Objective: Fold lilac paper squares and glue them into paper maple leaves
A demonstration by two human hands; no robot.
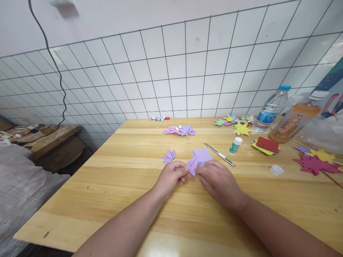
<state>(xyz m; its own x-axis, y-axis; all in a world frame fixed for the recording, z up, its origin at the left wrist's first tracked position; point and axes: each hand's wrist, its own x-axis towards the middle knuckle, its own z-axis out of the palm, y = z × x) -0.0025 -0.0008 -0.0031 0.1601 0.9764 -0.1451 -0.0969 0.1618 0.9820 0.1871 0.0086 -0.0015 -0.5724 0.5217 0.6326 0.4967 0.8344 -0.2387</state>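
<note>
My left hand (pixel 171 175) pinches the left edge of a folded piece of purple paper (pixel 192 166) between thumb and fingers. On its other side, the closed fingers of my right hand (pixel 220 181) meet the lower right edge of the same piece; the fingertips are partly hidden. Just behind it lie flat purple paper squares (pixel 203 155), partly covered by the held piece. To the left, close to my left fingers, rests a pleated purple paper leaf (pixel 168 156). A slim utility knife (pixel 220 155) lies slanted beyond my right hand.
A glue stick (pixel 235 145) stands right of the knife, a clear cap (pixel 276 170) farther right. Paper leaves (pixel 187 130) and a marker (pixel 160 118) lie at the back. Rightward are red paper (pixel 268 144), a water bottle (pixel 271 110), an orange drink bottle (pixel 297 117) and a crimson leaf (pixel 313 164).
</note>
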